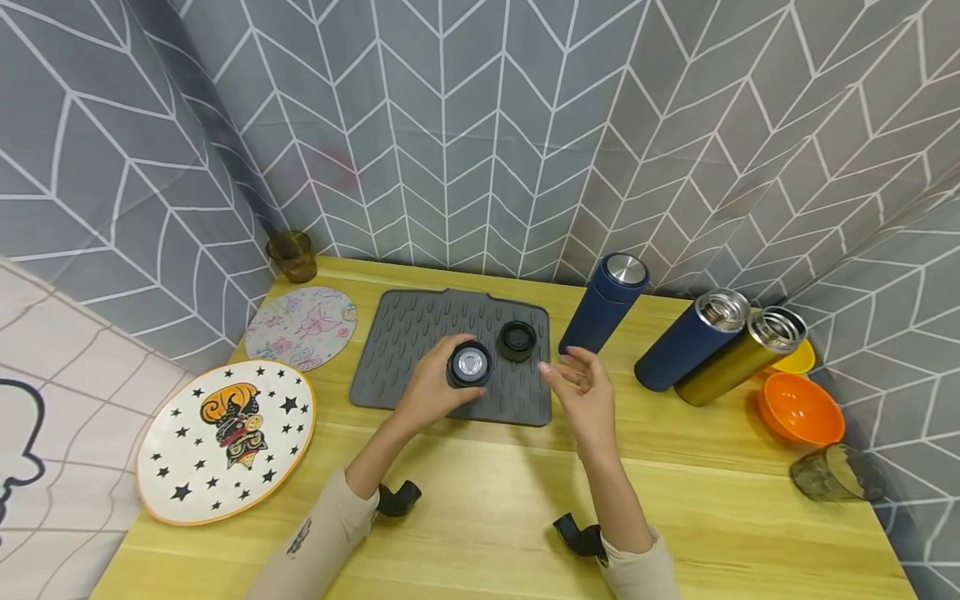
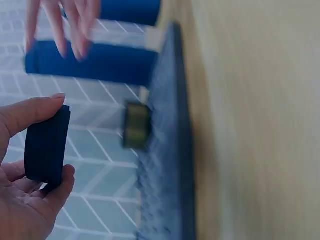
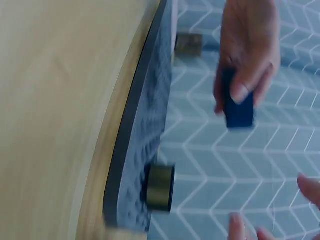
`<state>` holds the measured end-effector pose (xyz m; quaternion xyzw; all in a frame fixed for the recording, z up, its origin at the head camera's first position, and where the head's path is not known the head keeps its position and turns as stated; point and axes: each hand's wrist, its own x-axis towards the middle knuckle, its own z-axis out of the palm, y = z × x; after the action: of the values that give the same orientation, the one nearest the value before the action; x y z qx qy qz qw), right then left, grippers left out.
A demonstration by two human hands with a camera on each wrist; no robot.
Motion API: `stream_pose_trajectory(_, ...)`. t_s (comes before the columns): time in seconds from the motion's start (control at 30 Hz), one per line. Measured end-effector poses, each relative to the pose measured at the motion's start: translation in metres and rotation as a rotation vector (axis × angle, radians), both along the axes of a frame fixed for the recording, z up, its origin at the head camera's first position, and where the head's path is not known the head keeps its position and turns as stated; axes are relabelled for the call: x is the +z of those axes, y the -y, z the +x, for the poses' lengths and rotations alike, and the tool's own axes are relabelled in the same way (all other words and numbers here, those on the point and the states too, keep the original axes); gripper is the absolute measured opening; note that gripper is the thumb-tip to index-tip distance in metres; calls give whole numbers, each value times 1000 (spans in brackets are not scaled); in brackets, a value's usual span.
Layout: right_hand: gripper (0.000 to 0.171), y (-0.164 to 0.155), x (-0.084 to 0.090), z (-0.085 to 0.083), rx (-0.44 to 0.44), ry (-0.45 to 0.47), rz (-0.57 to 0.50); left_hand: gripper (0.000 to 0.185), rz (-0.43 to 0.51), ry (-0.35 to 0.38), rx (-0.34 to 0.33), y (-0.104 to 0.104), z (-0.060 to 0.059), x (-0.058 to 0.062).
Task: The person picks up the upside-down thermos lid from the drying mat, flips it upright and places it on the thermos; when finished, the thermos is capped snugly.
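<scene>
The left hand [image 1: 429,390] grasps a dark lid [image 1: 469,365] over the grey mat [image 1: 405,350]. At its three o'clock the right hand [image 1: 583,390] hovers, fingers relaxed, holding nothing, beside another lid [image 1: 517,341].

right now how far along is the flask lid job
Looks done: one lid lies on the grey mat, and the blue and gold flasks stand open. In hand: left hand grips a second lid; right hand is empty. Left: the capped flask.
</scene>
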<state>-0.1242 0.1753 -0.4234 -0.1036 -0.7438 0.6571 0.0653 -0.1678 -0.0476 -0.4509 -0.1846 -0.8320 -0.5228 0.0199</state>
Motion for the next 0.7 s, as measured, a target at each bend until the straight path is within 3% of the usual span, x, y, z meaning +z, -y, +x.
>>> stream_pose_trajectory(0.13,53,14,-1,1,290,157,-129,76,19,-53,-46,-6,19,12)
stream_pose_trajectory(0.27,50,25,-3,-3,434,230,-274,73,22,-88,-79,-11,28,17)
stream_pose_trajectory(0.37,47,30,-4,-5,448,240,-308,72,14,-98,-89,-13,30,16)
stream_pose_trajectory(0.53,42,34,-6,-4,394,218,-292,75,11,-84,-99,-14,31,13)
stream_pose_trajectory(0.63,38,36,-9,-1,342,113,-223,84,52,0,-125,-11,32,13)
stream_pose_trajectory(0.7,36,37,-11,1,318,-41,-92,88,114,90,-148,-8,32,15)
